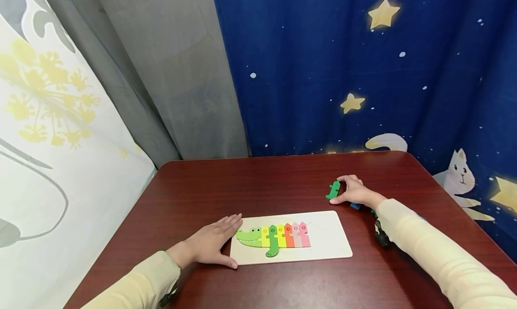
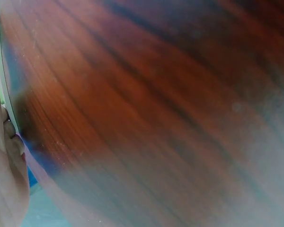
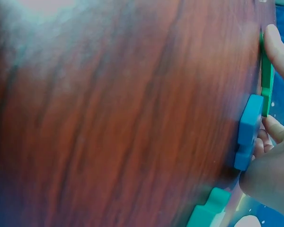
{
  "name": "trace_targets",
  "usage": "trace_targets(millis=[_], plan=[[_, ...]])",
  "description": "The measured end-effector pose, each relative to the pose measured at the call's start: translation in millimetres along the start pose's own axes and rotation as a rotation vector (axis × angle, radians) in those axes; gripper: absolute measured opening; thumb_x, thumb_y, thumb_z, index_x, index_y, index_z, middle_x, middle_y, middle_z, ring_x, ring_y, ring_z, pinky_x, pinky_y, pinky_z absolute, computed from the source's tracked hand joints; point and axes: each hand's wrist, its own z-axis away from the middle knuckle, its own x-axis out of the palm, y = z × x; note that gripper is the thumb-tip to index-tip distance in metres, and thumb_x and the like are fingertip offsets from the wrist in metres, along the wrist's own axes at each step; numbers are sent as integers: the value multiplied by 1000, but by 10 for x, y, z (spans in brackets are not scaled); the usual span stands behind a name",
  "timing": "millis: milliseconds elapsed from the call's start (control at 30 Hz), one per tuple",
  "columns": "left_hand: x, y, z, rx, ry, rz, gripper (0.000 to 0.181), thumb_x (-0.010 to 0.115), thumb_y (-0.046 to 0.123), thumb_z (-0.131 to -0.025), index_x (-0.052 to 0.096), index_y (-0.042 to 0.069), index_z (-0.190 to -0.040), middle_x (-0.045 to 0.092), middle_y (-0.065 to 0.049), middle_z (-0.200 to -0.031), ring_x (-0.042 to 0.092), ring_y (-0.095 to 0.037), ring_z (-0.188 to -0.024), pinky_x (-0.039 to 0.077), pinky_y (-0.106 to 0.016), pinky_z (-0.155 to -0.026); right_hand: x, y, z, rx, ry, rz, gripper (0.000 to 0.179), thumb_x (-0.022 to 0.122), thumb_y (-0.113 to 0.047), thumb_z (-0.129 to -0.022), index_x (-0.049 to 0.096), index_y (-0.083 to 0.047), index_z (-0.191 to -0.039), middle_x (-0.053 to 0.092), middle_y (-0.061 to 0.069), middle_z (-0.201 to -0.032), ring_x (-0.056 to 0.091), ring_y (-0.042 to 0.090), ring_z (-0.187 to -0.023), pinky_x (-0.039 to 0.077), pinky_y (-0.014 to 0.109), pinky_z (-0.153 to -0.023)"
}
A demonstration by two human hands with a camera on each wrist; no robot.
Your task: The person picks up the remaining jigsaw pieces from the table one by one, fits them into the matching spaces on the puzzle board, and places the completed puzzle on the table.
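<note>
A pale puzzle board (image 1: pixel 327 241) lies on the table with a crocodile of coloured wooden pieces on it. The light-green head (image 1: pixel 250 238) is at the left, followed by yellow, dark green, orange and pink pieces (image 1: pixel 300 235). My left hand (image 1: pixel 214 239) rests at the board's left edge, fingers straight and thumb apart by the near corner. Beyond the board's far right corner, my right hand (image 1: pixel 355 192) pinches a green puzzle piece (image 1: pixel 333 190) between thumb and fingertips at its two ends. In the right wrist view a blue piece (image 3: pixel 250 125) lies beside those fingers.
A teal piece (image 3: pixel 208 210) lies nearer the right wrist. The dark red table (image 1: pixel 250 183) reaches back to a blue star-patterned curtain (image 1: pixel 307 75) and a grey curtain (image 1: pixel 181 75). White patterned cloth (image 1: pixel 81 174) hangs along the left side.
</note>
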Motion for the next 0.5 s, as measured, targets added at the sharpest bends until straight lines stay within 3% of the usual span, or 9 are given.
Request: trace_targets(millis=[233, 500], plan=[[2, 2, 2, -1, -2, 0, 116, 43, 85, -76, 21, 2, -154, 15, -12, -160, 15, -22, -146, 18, -36, -117, 9, -11, -15, 8, 13, 39, 96, 85, -45, -72, 39, 6, -140, 25, 32, -139, 26, 49, -121, 30, 64, -94], [0, 9, 4, -10, -8, 5, 116, 43, 86, -76, 21, 3, -154, 15, -12, -161, 14, -21, -146, 18, -36, -117, 19, -12, -8, 2, 23, 34, 92, 84, -42, -74, 40, 5, -140, 26, 31, -140, 25, 48, -123, 32, 63, -95]])
